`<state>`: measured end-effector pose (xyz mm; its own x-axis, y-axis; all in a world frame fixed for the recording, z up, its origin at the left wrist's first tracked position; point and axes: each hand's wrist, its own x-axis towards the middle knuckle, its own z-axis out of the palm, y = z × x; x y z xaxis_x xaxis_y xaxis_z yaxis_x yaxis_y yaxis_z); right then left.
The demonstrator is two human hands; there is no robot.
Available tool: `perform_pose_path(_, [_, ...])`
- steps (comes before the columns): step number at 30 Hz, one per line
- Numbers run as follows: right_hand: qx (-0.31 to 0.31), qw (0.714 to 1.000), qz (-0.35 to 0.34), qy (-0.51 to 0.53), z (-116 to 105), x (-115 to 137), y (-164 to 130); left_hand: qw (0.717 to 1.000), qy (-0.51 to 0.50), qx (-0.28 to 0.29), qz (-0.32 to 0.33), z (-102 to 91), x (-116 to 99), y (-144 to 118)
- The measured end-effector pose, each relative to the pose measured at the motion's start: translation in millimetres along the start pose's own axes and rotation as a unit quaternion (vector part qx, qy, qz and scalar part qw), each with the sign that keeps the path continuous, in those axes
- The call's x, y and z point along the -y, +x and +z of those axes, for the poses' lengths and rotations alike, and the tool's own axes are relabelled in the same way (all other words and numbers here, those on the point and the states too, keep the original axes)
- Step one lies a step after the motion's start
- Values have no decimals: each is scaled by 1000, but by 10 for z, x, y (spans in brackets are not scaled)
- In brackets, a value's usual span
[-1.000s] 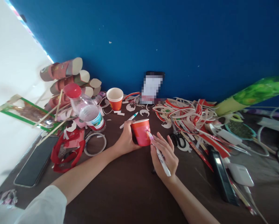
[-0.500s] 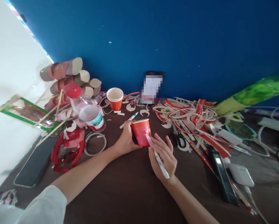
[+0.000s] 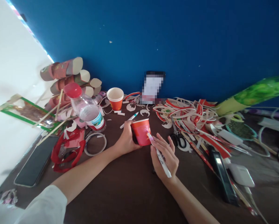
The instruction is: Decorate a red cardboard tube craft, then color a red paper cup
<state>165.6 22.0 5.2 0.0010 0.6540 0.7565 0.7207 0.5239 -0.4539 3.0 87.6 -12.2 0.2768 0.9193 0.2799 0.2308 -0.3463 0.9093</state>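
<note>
My left hand (image 3: 127, 139) is closed around the left side of a red-orange paper cup (image 3: 141, 133), which it holds tilted slightly above the dark table. A pink patch covers much of the cup's near side. In my right hand (image 3: 164, 155) is a white paint marker (image 3: 162, 161) lettered "Acrylic", its tip at the pink patch. Just beyond the cup lies another marker (image 3: 129, 120) with a teal end. Farther back stand stacked paper cups (image 3: 115, 99) in orange and white, with small white caps (image 3: 119, 112) in front.
To the left are a red-capped plastic bottle (image 3: 87, 110), a tape roll (image 3: 95, 144), a red band (image 3: 68, 152) and a phone (image 3: 37, 163). Paper strips (image 3: 188, 112), scissors (image 3: 178, 138) and a black stapler-like object (image 3: 223, 177) lie right. A pixelated screen (image 3: 153, 87) leans against the blue wall.
My right hand and the marker have shifted slightly to the right, the tip moving up and right along the cup. My left hand and the cup stay nearly still.
</note>
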Motion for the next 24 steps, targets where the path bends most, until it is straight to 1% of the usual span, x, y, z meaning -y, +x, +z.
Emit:
perform_pose_path(4, [-12,1000,25,-7,1,-18,4,1000,-3,-2,5,8,16,-4])
perform_pose_path(10, [-1,1000,-14,10,-11,1,-2,1000,-9,2,4,7,11,-5])
perform_pose_path(16, [-10,1000,26,-8,-6,-21,3,1000,-4,-3,4,7,5,-1])
perform_pose_path(21, [0,1000,-14,24,-10,0,-16,1000,-7,3,1,5,-11,1])
perform_pose_path(24, [-1,1000,-9,12,-9,7,-9,1000,-5,2,3,5,-8,0])
